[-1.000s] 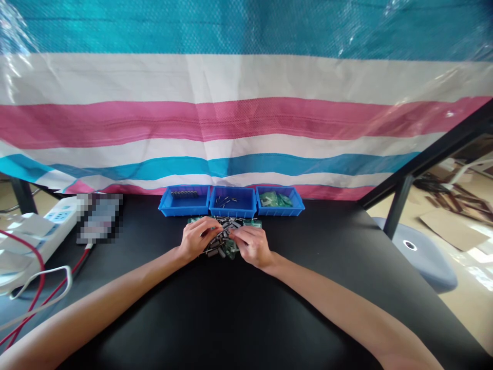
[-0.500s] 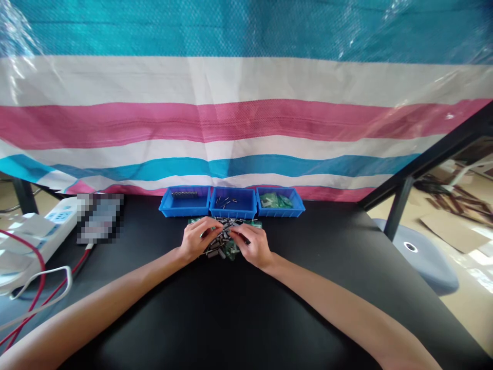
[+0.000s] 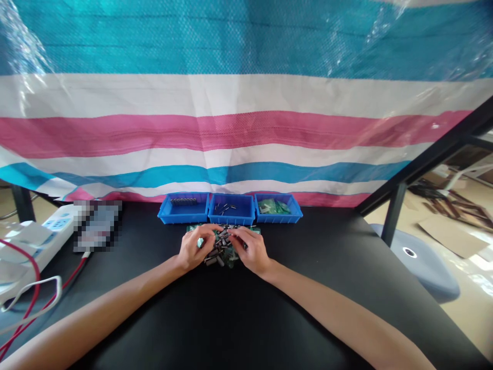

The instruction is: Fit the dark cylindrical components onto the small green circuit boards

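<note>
- The pile of small parts [image 3: 221,252], grey cylinders and thin dark pins among green pieces, lies just below the centre of the frame, between the two hands
- The left hand [image 3: 194,250] is on the pile's left side, thumb and forefinger curled toward each other; I cannot tell whether they pinch a part
- The right hand [image 3: 252,250] is on the pile's right side, fingers bent and tips over the parts; what it grips, if anything, is too small to tell
- With parts so tangled and both hands so close, a fingertip could drag up a neighbour or flick a pin away, and the cylinders could roll if nudged
- Just above the pile stand three blue bins side by side: the left bin [image 3: 184,219] with a row of grey cylinders, the middle bin [image 3: 231,218] with loose pins, the right bin [image 3: 278,219] with green pieces
- Their walls are low, so a knuckle catching a rim might shift a bin or mix its contents
- All rest on the black worktop [image 3: 323,257]; at the left edge, a red cable [image 3: 36,275] loops beside a white power strip [image 3: 57,222] and could snag the left forearm if it swung wide
</note>
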The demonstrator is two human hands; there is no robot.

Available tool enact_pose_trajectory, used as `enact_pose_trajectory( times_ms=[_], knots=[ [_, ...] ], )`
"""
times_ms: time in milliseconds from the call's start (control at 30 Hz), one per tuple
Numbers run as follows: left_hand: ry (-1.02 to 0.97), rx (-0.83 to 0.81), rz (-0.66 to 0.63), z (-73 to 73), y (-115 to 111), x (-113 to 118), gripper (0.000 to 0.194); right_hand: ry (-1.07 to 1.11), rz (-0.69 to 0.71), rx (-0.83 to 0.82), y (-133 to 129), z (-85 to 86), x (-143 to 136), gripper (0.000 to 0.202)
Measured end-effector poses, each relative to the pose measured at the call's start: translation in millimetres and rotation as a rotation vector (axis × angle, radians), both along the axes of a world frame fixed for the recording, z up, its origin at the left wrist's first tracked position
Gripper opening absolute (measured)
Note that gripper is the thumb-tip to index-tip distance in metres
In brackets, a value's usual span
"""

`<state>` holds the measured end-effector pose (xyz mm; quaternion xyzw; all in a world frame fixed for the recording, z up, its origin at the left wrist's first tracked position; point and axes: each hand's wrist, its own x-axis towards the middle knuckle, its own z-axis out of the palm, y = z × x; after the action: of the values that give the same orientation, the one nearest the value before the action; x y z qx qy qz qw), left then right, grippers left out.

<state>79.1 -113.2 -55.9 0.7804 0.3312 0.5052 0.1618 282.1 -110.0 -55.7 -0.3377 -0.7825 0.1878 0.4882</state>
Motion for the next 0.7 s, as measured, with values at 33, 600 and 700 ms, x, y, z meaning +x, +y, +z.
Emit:
enact_pose_trajectory(
  times_ms=[33,600,700],
  knots=[
    [-0.031,-0.026,-0.008,-0.7,-1,0,0.01,-0.001,0.0,-0.006,0,0.6,0,0.017],
    [0.164,0.151,0.13,0.0,6,0,0.019,0.015,0.018,0.006,-1,3.5,1,0.02],
    [0.127,0.142,0.167,-2.3,7,0,0.017,0.016,0.039,0.026,-1,3.6,1,0.024]
  ],
)
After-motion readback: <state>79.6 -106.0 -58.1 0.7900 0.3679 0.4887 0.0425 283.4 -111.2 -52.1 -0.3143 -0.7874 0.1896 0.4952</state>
